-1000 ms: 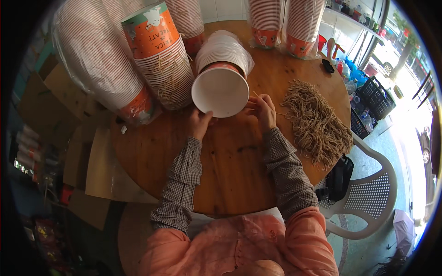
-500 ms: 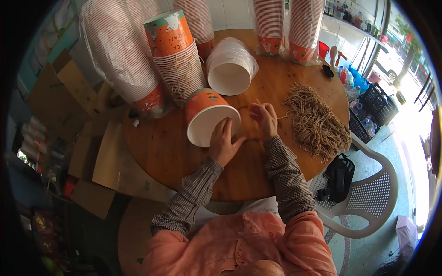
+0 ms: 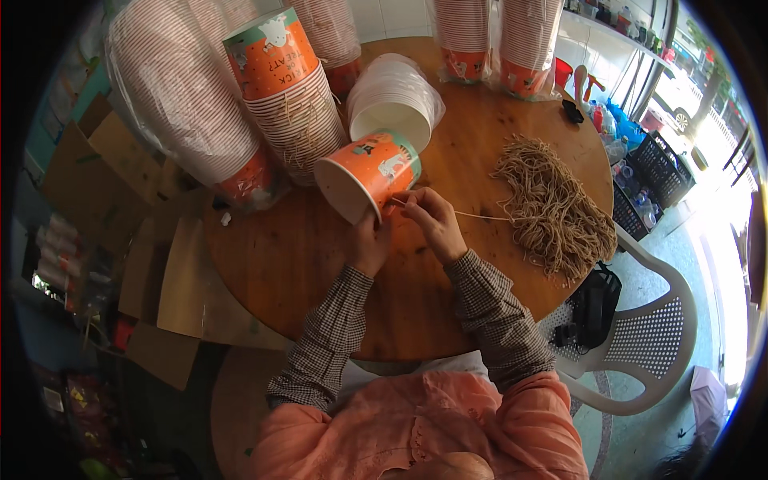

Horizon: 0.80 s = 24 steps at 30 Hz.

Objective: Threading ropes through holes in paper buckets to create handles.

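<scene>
An orange and green paper bucket (image 3: 370, 166) with white figures lies tilted on its side, its mouth toward the lower left. My left hand (image 3: 370, 246) is closed on its rim from below, with some fingers hidden inside. Against the bucket's near side, my right hand (image 3: 433, 222) pinches the end of a thin tan cord (image 3: 486, 216). From there the cord runs right to a tangled heap of cords (image 3: 554, 210) on the wooden table. Whether the cord end passes through the bucket's wall is too small to tell.
Behind the bucket lie nested white tubs (image 3: 390, 104) in clear plastic. A leaning stack of paper buckets (image 3: 292, 104) and bagged stacks (image 3: 184, 104) rise at the left; more bagged stacks (image 3: 528, 48) stand at the back. A plastic chair (image 3: 652, 332) is at the right, cardboard boxes (image 3: 188, 280) at the left.
The bucket has turned, bringing its printed side up. My left hand has moved from its mouth down to the rim. My right hand has moved left to the bucket, drawing the cord along.
</scene>
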Tool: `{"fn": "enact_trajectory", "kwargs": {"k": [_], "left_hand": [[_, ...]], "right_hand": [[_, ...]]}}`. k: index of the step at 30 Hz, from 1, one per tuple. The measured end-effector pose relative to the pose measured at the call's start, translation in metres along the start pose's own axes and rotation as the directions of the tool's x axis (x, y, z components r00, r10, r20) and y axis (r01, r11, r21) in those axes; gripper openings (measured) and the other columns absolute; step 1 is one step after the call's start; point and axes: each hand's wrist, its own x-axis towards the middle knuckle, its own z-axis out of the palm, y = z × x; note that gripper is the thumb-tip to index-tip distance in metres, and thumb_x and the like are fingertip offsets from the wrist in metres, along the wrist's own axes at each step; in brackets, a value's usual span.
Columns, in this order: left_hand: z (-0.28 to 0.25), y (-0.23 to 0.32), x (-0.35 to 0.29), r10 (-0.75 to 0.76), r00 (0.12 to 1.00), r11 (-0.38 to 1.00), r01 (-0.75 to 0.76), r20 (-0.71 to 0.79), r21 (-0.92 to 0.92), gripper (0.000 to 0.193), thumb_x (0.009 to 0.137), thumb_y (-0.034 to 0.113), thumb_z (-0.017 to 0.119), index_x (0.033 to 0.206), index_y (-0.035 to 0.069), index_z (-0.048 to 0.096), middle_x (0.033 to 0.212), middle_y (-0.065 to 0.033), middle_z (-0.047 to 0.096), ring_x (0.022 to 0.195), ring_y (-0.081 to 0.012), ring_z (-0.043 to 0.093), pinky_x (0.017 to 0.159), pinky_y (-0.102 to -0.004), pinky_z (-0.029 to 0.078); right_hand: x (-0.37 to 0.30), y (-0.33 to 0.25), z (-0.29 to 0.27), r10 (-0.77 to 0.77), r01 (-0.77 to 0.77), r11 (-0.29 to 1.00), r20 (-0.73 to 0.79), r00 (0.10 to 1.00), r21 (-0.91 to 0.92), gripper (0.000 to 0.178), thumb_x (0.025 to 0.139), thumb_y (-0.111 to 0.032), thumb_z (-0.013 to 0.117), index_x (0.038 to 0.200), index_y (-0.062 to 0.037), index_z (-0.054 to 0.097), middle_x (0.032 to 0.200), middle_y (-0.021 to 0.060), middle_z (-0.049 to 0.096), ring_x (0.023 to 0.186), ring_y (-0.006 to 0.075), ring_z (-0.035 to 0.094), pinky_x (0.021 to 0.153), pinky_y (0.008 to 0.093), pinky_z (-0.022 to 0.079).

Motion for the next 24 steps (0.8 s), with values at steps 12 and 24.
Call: {"fn": "enact_trajectory", "kwargs": {"k": [12, 24], "left_hand": [[-0.009, 0.022, -0.001, -0.055, 0.998, 0.998, 0.055, -0.002, 0.017, 0.032, 0.09, 0.015, 0.063, 0.117, -0.001, 0.056, 0.081, -0.0142, 0.064, 0.066, -0.0211, 0.063, 0.06, -0.0315, 0.05], [-0.01, 0.032, -0.002, -0.098, 0.995, 0.989, 0.094, 0.025, 0.113, 0.036, 0.087, 0.013, 0.064, 0.12, 0.001, 0.056, 0.085, -0.0135, 0.066, 0.068, -0.0227, 0.065, 0.062, -0.0321, 0.053]], "right_hand": [[-0.003, -0.006, 0.009, -0.064, 0.039, 0.962, -0.085, 0.994, -0.271, 0.01, 0.089, -0.007, 0.061, 0.089, 0.0028, 0.058, 0.117, 0.01, 0.056, 0.099, 0.0131, 0.058, 0.087, 0.0275, 0.05], [-0.003, -0.007, 0.007, -0.043, 0.011, 0.95, -0.094, 0.995, -0.312, 0.012, 0.088, -0.007, 0.063, 0.089, 0.004, 0.058, 0.115, 0.0085, 0.053, 0.096, 0.0132, 0.059, 0.085, 0.0271, 0.051]]}}
